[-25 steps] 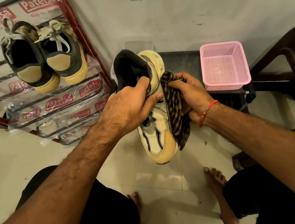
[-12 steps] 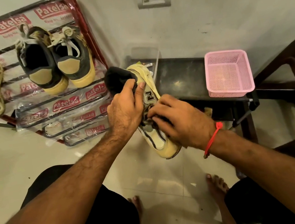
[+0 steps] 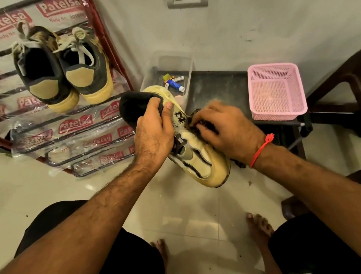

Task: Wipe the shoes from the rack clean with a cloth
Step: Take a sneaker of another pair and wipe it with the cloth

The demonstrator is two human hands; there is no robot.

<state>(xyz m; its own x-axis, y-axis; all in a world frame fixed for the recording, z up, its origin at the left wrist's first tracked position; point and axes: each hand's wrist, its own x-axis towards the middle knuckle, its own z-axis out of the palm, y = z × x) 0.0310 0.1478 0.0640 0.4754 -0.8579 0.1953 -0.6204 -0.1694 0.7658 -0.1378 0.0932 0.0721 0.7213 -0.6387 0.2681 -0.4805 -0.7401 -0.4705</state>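
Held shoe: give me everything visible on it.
The shoe is a pale cream sneaker with dark piping, dark laces, a black collar lining and a dark N logo on its side. It looks worn and soiled. Held in the air above the floor, toe toward the camera, heel up toward the rack. The left hand grips the collar; the right hand presses a dark cloth, mostly hidden, against its side.

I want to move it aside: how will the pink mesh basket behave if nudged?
The pink mesh basket looks like thin perforated plastic and seems empty, so probably light and easy to slide. It sits at the dark table's front edge, so a nudge forward could tip it off.
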